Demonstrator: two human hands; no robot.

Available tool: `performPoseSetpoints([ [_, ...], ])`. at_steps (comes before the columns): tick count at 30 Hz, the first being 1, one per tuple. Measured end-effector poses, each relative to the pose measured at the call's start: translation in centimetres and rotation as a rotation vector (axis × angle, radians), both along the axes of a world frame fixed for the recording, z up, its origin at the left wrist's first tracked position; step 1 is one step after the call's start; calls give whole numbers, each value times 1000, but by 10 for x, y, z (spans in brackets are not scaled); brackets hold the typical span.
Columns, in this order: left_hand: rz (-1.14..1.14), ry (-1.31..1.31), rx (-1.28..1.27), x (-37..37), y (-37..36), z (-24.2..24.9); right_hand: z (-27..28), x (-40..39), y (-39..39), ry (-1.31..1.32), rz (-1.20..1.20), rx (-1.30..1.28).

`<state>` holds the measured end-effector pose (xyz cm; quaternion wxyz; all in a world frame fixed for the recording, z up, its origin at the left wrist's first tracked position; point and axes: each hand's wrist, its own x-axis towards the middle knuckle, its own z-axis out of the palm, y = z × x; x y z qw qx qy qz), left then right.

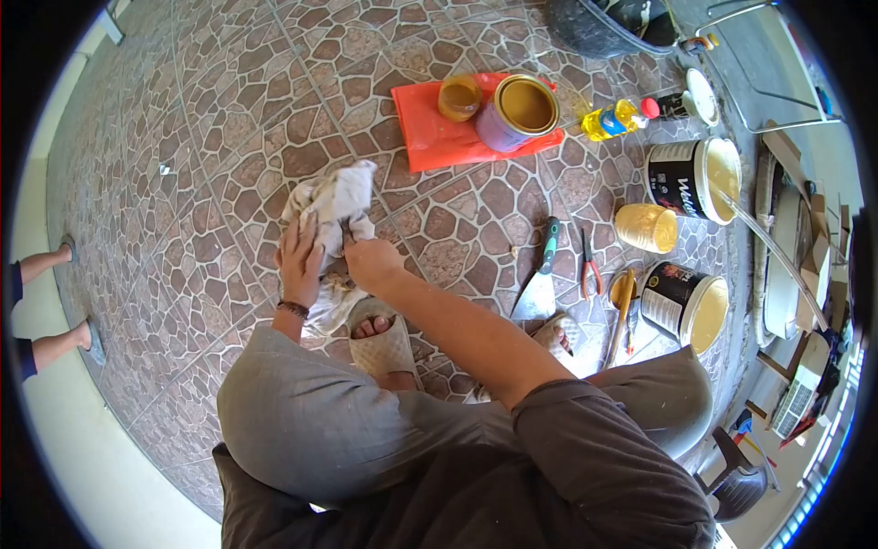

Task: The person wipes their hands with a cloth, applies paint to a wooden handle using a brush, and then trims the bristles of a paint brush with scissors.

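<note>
A crumpled, stained whitish rag (pixel 346 192) is bunched up in front of my left foot, above the tiled floor. My left hand (pixel 300 259), with a dark bracelet at the wrist, is closed over the rag's left side, fingers pressed against the cloth. On the other side my right hand (pixel 371 263) is closed in a fist against the same rag; whether something else is inside it is hidden. More light cloth (pixel 331 306) shows under my hands beside my sandal (pixel 384 346).
On a red plastic sheet (pixel 425 137) stand an open paint can (pixel 512 128) and a jar (pixel 459 98). To the right are a scraper (pixel 540 279), pliers (pixel 588 265), a yellow cup (pixel 646 228), a yellow bottle (pixel 611 120) and paint buckets (pixel 677 178). Another person's legs (pixel 55 348) are at far left.
</note>
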<state>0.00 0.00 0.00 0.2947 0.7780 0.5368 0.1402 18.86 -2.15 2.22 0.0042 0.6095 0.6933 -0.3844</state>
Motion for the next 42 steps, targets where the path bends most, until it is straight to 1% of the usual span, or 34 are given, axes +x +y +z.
performPoseSetpoints([
  [2, 39, 364, 126, 16, -13, 21, 4, -2, -15, 84, -25, 206],
  [3, 48, 327, 135, 30, -4, 4, -5, 11, -4, 47, -16, 217],
  [5, 42, 488, 201, 29, -5, 10, -1, 14, -5, 91, -78, 244],
  [6, 49, 497, 198, 27, -6, 11, 3, 11, -5, 100, -71, 243],
  [8, 61, 544, 204, 27, -6, 11, 10, 9, -9, 167, -166, 304],
  [12, 93, 563, 225, 28, -5, 8, 35, 19, -16, 188, -184, 328],
  [14, 89, 564, 249, 31, -6, 9, 44, 25, -17, 162, -88, 334],
  [15, 106, 578, 246, 32, -7, 8, 48, 31, -18, 158, -98, 333],
  [17, 108, 584, 249, 34, -5, 6, 57, 51, -15, 138, 84, 414],
  [18, 128, 608, 274, 32, -6, 0, 67, 64, -15, 130, 73, 413],
  [20, 178, 625, 293, 29, -2, -7, 98, 96, -16, 163, 135, 441],
  [21, 154, 608, 294, 25, -1, -9, 112, 114, -19, 145, 114, 436],
  [23, 145, 600, 377, 21, 3, -17, 142, 151, -23, -31, 161, 298],
  [24, 138, 588, 411, 22, 3, -17, 163, 161, -20, -171, 171, 64],
  [25, 136, 576, 447, 25, 5, -12, 159, 167, -24, -191, 137, 52],
  [27, 99, 499, 469, 29, 8, 6, 135, 165, -29, -257, 303, -83],
  [29, 61, 440, 509, 26, 13, 23, 94, 133, -27, -89, 216, -157],
  [30, 59, 397, 542, 27, 14, 31, 69, 105, -26, -24, 93, -203],
  [31, 40, 391, 550, 30, 16, 41, 60, 80, -28, 85, -75, -137],
  [32, 76, 364, 451, 32, 17, 49, 51, 63, -29, 195, -236, -71],
  [33, 127, 345, 354, 30, 17, 54, 34, 56, -26, 205, -232, -68],
  [34, 27, 431, 401, 26, 20, 56, 20, 45, -24, 170, -337, -27],
  [35, -7, 544, 371, 23, 17, 51, 8, 25, -25, 150, -433, 7],
  [36, -27, 671, 341, 32, 14, 62, 13, 23, -27, 213, -493, 61],
  [37, -53, 820, 84, 40, 11, 74, 16, 33, -30, 293, -538, 116],
  [38, -74, 932, 27, 43, 9, 77, 6, 36, -32, 351, -465, 279],
  [39, -108, 1071, -46, 34, 16, 65, 11, 36, -31, 390, -544, 202],
  [40, -94, 933, 375, 15, 11, 47, 9, 38, -33, 561, -581, 424],
  [41, -74, 1104, 430, 18, 14, 46, 14, 41, -31, 622, -609, 434],
  [42, -74, 1124, 476, 23, 21, 50, 14, 42, -27, 617, -570, 578],
])
